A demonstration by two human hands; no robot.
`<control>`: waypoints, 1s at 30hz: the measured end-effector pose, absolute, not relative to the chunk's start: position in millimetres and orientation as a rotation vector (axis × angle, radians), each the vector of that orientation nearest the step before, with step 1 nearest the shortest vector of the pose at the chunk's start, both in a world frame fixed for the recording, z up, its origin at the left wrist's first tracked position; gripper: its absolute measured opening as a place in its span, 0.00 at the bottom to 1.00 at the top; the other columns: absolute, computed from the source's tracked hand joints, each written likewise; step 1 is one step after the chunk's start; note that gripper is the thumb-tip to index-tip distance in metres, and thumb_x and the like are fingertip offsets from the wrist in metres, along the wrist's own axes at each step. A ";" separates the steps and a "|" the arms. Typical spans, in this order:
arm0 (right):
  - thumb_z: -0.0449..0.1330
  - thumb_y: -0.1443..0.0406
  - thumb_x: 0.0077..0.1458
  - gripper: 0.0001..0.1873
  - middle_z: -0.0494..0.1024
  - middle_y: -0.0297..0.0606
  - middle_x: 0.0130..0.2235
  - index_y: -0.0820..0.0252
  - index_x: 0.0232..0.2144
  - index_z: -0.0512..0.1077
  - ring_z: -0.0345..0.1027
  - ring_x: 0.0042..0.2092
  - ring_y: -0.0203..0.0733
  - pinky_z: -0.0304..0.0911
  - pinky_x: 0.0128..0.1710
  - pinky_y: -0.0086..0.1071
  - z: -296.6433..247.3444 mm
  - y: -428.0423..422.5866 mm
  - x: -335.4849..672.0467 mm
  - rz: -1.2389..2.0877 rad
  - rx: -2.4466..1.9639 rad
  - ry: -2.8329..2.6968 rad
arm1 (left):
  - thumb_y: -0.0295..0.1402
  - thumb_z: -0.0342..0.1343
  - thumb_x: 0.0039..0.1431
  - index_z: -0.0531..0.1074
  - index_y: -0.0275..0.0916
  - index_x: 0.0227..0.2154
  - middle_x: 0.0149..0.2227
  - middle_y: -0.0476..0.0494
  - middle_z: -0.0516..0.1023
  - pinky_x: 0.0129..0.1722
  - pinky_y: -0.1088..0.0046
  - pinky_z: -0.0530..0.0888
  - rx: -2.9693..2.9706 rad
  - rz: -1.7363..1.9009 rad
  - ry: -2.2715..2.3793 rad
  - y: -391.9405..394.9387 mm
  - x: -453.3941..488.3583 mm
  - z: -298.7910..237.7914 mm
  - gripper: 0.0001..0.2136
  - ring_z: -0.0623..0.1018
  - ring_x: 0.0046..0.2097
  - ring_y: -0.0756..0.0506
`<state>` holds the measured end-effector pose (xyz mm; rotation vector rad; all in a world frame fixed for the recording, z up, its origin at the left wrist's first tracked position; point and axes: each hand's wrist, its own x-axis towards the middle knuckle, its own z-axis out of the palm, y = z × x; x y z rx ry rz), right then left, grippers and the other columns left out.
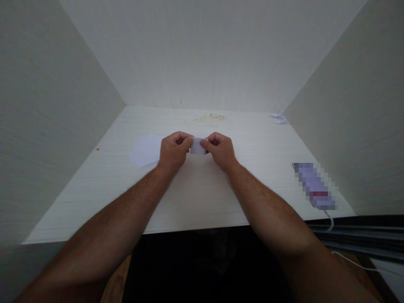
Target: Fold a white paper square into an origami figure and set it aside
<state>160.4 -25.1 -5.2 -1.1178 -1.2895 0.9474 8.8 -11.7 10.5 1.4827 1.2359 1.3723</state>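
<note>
Between my two hands is a small piece of white paper [198,147], held up over the middle of the white table. My left hand [175,150] pinches its left edge between thumb and fingers. At its right edge, my right hand [221,149] grips it the same way, thumb on the near face. The paper looks slightly curved; whether it is folded I cannot tell. Just left of my left hand, several loose sheets of white paper [144,150] lie overlapping on the table, partly hidden by that hand.
White panels enclose the table [202,202] at the back and both sides. Folded paper pieces [279,118] lie in the back right corner. A blurred-out flat device [314,185] with a cable [330,221] rests at the right. A brownish stain [211,118] marks the back.
</note>
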 end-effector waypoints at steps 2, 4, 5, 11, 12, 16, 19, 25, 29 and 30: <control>0.65 0.56 0.48 0.15 0.72 0.30 0.24 0.58 0.24 0.67 0.65 0.26 0.32 0.65 0.28 0.29 -3.9 -25.7 159.6 0.959 -1.129 -1.274 | 0.32 0.59 0.49 0.75 0.37 0.24 0.20 0.52 0.72 0.24 0.76 0.66 1.479 1.369 1.237 -11.3 8.7 10.2 0.04 0.69 0.24 0.52; 0.65 0.56 0.48 0.14 0.73 0.31 0.24 0.59 0.24 0.67 0.66 0.26 0.32 0.66 0.28 0.29 -2.6 -26.4 159.2 0.959 -1.136 -1.266 | 0.33 0.59 0.49 0.75 0.37 0.25 0.20 0.51 0.72 0.24 0.76 0.66 1.488 1.359 1.241 -11.2 8.4 10.3 0.04 0.69 0.24 0.52; 0.65 0.56 0.49 0.14 0.73 0.31 0.24 0.59 0.25 0.68 0.66 0.26 0.32 0.66 0.29 0.29 -2.2 -26.6 159.2 0.953 -1.138 -1.262 | 0.33 0.59 0.50 0.75 0.37 0.25 0.20 0.51 0.72 0.25 0.75 0.67 1.497 1.356 1.245 -11.3 8.3 10.6 0.05 0.69 0.24 0.52; 0.65 0.58 0.48 0.12 0.73 0.30 0.25 0.59 0.27 0.69 0.66 0.26 0.32 0.66 0.30 0.30 -2.8 -25.5 160.3 0.919 -1.099 -1.217 | 0.34 0.58 0.51 0.76 0.37 0.28 0.21 0.51 0.73 0.25 0.75 0.67 1.542 1.373 1.250 -13.3 8.4 12.6 0.06 0.70 0.24 0.52; 0.65 0.58 0.48 0.12 0.73 0.30 0.25 0.59 0.27 0.69 0.66 0.26 0.32 0.66 0.30 0.30 -3.1 -25.1 160.3 0.917 -1.084 -1.210 | 0.34 0.58 0.51 0.76 0.37 0.28 0.21 0.51 0.73 0.25 0.75 0.68 1.541 1.379 1.252 -13.6 8.6 12.8 0.06 0.70 0.24 0.52; 0.65 0.59 0.49 0.11 0.73 0.30 0.24 0.59 0.27 0.70 0.66 0.26 0.32 0.66 0.29 0.30 -2.6 -24.9 160.0 0.908 -1.099 -1.221 | 0.33 0.58 0.51 0.76 0.37 0.27 0.21 0.51 0.73 0.24 0.76 0.67 1.524 1.417 1.274 -14.0 9.8 12.5 0.05 0.70 0.24 0.52; 0.64 0.59 0.50 0.10 0.73 0.31 0.24 0.59 0.27 0.70 0.66 0.26 0.32 0.65 0.30 0.30 -2.1 -25.6 159.9 0.894 -1.133 -1.240 | 0.32 0.58 0.50 0.76 0.37 0.27 0.21 0.52 0.73 0.23 0.76 0.66 1.502 1.437 1.289 -13.2 10.2 10.6 0.04 0.69 0.23 0.52; 0.63 0.59 0.51 0.10 0.72 0.30 0.24 0.59 0.25 0.70 0.65 0.27 0.33 0.64 0.30 0.30 -5.8 -24.7 158.0 0.843 -1.152 -1.224 | 0.32 0.58 0.50 0.76 0.37 0.26 0.21 0.51 0.73 0.23 0.76 0.67 1.496 1.412 1.333 -12.8 11.6 8.7 0.04 0.70 0.24 0.52; 0.62 0.60 0.51 0.10 0.71 0.30 0.23 0.58 0.24 0.68 0.64 0.26 0.32 0.62 0.28 0.29 -5.5 -24.7 156.5 0.791 -1.198 -1.216 | 0.30 0.57 0.49 0.75 0.37 0.25 0.21 0.51 0.73 0.23 0.76 0.68 1.494 1.390 1.356 -15.4 14.5 12.8 0.04 0.71 0.24 0.51; 0.62 0.60 0.51 0.10 0.71 0.30 0.23 0.58 0.24 0.68 0.63 0.26 0.32 0.62 0.28 0.29 -4.8 -24.8 156.5 0.780 -1.214 -1.211 | 0.30 0.57 0.49 0.75 0.37 0.25 0.21 0.51 0.73 0.23 0.76 0.68 1.492 1.390 1.360 -15.9 15.2 13.6 0.04 0.71 0.24 0.51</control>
